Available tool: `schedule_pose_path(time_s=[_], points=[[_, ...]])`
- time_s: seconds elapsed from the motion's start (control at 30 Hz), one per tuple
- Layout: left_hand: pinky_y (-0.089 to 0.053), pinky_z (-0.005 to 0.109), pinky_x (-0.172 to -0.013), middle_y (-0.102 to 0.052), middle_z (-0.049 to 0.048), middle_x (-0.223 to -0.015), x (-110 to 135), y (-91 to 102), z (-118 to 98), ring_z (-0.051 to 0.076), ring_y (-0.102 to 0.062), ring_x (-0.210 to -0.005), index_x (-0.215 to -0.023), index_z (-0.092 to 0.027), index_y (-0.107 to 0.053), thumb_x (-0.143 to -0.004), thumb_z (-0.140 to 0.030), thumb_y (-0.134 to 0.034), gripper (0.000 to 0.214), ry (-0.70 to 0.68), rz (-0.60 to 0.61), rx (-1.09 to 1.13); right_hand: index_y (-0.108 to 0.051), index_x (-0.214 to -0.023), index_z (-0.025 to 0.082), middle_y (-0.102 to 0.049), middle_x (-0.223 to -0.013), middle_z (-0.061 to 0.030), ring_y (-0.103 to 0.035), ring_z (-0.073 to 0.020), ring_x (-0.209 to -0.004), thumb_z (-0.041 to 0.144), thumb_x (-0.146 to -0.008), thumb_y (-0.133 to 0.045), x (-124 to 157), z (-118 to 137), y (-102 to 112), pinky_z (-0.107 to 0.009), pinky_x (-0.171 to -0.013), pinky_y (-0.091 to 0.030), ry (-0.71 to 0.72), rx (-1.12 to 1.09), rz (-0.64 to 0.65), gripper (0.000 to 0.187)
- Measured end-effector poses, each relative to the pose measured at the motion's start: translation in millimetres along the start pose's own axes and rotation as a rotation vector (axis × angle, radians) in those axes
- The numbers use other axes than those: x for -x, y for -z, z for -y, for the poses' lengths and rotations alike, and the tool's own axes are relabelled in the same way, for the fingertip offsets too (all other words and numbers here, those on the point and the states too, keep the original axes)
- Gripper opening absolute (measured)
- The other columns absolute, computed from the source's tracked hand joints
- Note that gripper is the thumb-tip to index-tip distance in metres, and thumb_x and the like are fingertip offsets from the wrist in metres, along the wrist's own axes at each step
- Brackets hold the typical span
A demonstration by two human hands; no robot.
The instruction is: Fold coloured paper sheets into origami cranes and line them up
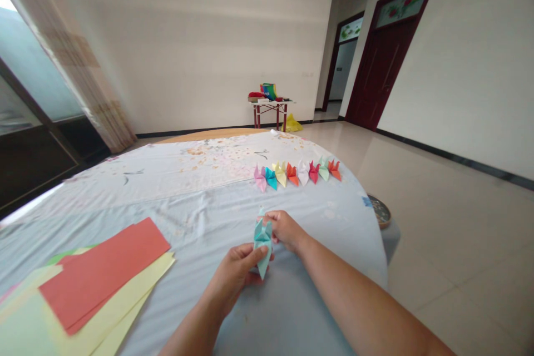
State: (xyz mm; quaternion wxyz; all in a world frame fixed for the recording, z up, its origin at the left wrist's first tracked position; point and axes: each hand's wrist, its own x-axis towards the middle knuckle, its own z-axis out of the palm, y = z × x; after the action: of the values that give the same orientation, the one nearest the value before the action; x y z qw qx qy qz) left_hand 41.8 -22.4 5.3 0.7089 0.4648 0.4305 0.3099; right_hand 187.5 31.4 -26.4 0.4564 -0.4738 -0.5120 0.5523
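Observation:
A light teal folded paper figure (262, 245) is held upright over the table between both hands. My left hand (233, 278) pinches its lower part, thumb on the near side. My right hand (286, 229) is closed on its upper edge. Beyond them, a row of several finished folded paper figures (297, 173) in pink, teal, yellow, orange, white, red and green stands on the light blue tablecloth (200, 200).
A stack of paper sheets (100, 278), red on top of yellow and green, lies at the near left. A round stool (380, 212) sits by the table's right edge. A small red-legged table (270, 107) with items stands against the far wall; doors are at the right.

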Motion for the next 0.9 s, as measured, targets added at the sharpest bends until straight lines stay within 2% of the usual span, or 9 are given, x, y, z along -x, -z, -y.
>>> schedule_pose_path(time_s=[0.27,0.4,0.5,0.6,0.73,0.9], points=[[-0.036,0.017,-0.042,-0.055,-0.0005,-0.056,0.8,-0.3,-2.0,0.007,-0.046,-0.047,-0.068,-0.013,-0.066,-0.061,-0.049,-0.068,0.037,0.000,-0.002,-0.079,-0.042,-0.053,0.018,-0.034,-0.038,0.0095,-0.027,-0.0035,-0.031,0.043,-0.068,-0.059,3.5,7.0,0.1,-0.018,-0.031,-0.019,-0.033,-0.097,0.005,0.034],[-0.028,0.015,-0.034,-0.048,-0.0065,-0.049,-11.9,7.5,5.5,0.004,-0.038,-0.036,-0.073,-0.016,-0.058,-0.059,-0.048,-0.070,0.038,-0.082,-0.159,-0.165,-0.041,-0.052,0.018,-0.034,-0.036,0.0097,-0.027,-0.0036,-0.029,0.043,-0.070,-0.057,3.0,5.4,-0.9,-0.019,-0.031,-0.020,0.006,-0.064,-0.026,0.034],[-0.029,0.016,-0.033,-0.056,-0.0044,-0.064,-23.1,14.6,12.4,0.004,-0.042,-0.036,-0.091,-0.017,-0.054,-0.052,-0.045,-0.075,0.053,-0.118,-0.257,-0.116,-0.042,-0.053,0.018,-0.034,-0.035,0.0097,-0.028,-0.0035,-0.029,0.045,-0.070,-0.057,3.1,4.2,-1.4,-0.019,-0.031,-0.020,0.010,-0.057,-0.029,0.035],[-0.037,0.018,-0.040,-0.061,0.0010,-0.080,-26.2,16.3,14.1,0.006,-0.052,-0.046,-0.101,-0.017,-0.052,-0.053,-0.043,-0.075,0.059,-0.145,-0.208,0.002,-0.042,-0.053,0.018,-0.035,-0.036,0.0096,-0.027,-0.0033,-0.029,0.047,-0.069,-0.058,4.6,5.9,-2.3,-0.018,-0.031,-0.019,-0.019,-0.077,-0.006,0.037],[-0.045,0.021,-0.053,-0.064,0.0016,-0.079,-17.8,9.9,7.1,0.013,-0.060,-0.062,-0.095,-0.019,-0.055,-0.053,-0.041,-0.076,0.052,-0.128,-0.126,0.147,-0.043,-0.054,0.017,-0.035,-0.038,0.0095,-0.026,-0.0031,-0.031,0.048,-0.067,-0.060,7.6,11.2,-3.7,-0.018,-0.031,-0.018,-0.055,-0.130,0.038,0.038],[-0.045,0.021,-0.056,-0.066,0.0016,-0.079,-6.1,2.5,-2.5,0.013,-0.061,-0.066,-0.087,-0.019,-0.059,-0.061,-0.038,-0.072,0.035,-0.126,-0.078,0.195,-0.044,-0.054,0.017,-0.034,-0.040,0.0091,-0.026,-0.0031,-0.033,0.052,-0.068,-0.058,9.8,15.0,-4.1,-0.018,-0.032,-0.018,-0.056,-0.193,0.069,0.040]])
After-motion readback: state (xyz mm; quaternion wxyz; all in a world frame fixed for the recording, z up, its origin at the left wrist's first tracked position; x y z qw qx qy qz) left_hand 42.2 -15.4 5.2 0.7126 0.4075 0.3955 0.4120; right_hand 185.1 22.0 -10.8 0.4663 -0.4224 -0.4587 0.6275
